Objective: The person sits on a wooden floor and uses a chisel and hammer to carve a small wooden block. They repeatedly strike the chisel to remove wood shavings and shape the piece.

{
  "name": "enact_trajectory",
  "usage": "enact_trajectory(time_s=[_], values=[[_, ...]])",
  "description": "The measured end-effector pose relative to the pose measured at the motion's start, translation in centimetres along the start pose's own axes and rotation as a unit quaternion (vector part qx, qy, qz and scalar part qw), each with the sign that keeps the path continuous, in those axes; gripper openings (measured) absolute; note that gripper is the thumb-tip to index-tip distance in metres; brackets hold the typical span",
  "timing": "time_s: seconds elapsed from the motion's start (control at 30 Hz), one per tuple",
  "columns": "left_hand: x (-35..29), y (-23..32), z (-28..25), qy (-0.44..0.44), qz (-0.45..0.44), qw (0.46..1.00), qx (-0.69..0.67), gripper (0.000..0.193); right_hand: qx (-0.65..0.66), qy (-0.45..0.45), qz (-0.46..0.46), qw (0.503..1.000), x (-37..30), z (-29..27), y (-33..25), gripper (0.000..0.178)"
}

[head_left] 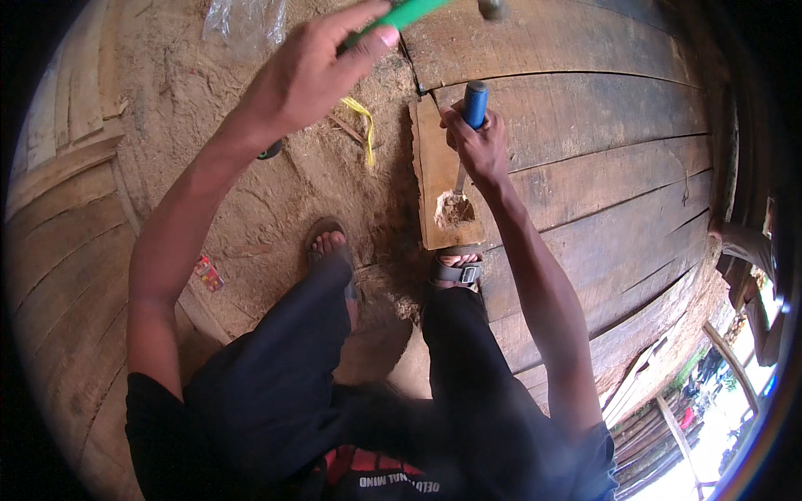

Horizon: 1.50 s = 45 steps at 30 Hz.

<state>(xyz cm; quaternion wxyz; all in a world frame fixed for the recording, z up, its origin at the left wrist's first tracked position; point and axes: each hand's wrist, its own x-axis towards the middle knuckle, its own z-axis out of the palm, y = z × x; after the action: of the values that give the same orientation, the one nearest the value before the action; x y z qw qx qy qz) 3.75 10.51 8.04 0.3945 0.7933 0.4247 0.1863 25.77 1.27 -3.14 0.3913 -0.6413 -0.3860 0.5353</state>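
Observation:
My left hand (322, 71) is raised at the top of the view, closed round the green handle of a hammer (409, 14). The upper edge cuts the tool off; a grey rounded end (492, 8), which looks like its head, shows just right of it. My right hand (483, 146) grips a chisel (475, 104) by its blue handle, holding it nearly upright. The chisel's blade runs down into a rough, pale hollow (454, 210) cut in a wooden board (434, 159). My sandalled right foot (458, 269) is at the board's near end.
Wooden planks (601, 179) spread out to the right, and more planks (71, 250) lie at left. Sawdust (251, 200) covers the ground between them. On it lie a yellow cord (368, 134), a small red packet (209, 274) and clear plastic (244, 23). My left foot (327, 240) stands there.

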Motion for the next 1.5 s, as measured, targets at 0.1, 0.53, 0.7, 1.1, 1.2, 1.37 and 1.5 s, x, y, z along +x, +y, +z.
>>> enact_trajectory(time_s=[0.1, 0.53, 0.7, 1.1, 1.2, 1.37, 1.5], values=[[0.3, -0.9, 0.5, -0.101, -0.005, 0.993, 0.065, 0.047, 0.008, 0.001, 0.01, 1.0, -0.1, 0.0, 0.7, 0.028], [0.2, -0.7, 0.6, 0.011, 0.004, 1.0, -0.004, 0.046, 0.001, 0.019, 0.004, 1.0, 0.1, 0.2, 1.0, 0.03], [-0.4, -1.6, 0.5, -0.1, 0.013, 0.99, 0.1, 0.049, 0.003, 0.015, 0.014, 1.0, 0.0, 0.0, 1.4, 0.034], [0.8, -0.7, 0.6, -0.007, 0.014, 1.0, 0.009, 0.047, -0.001, 0.013, 0.012, 1.0, 0.1, -0.2, 1.5, 0.033], [0.2, -0.8, 0.9, -0.007, -0.028, 1.0, -0.004, 0.045, -0.021, 0.019, 0.016, 0.999, 0.1, 0.3, 1.4, 0.033], [0.2, -0.7, 1.3, -0.074, -0.047, 0.996, 0.033, 0.048, 0.009, 0.08, 0.035, 0.996, 0.5, -0.6, 4.7, 0.031], [0.0, -0.4, 0.9, -0.021, -0.078, 0.996, -0.026, 0.049, 0.043, 0.075, 0.033, 0.996, 0.1, -0.5, 4.0, 0.029]])
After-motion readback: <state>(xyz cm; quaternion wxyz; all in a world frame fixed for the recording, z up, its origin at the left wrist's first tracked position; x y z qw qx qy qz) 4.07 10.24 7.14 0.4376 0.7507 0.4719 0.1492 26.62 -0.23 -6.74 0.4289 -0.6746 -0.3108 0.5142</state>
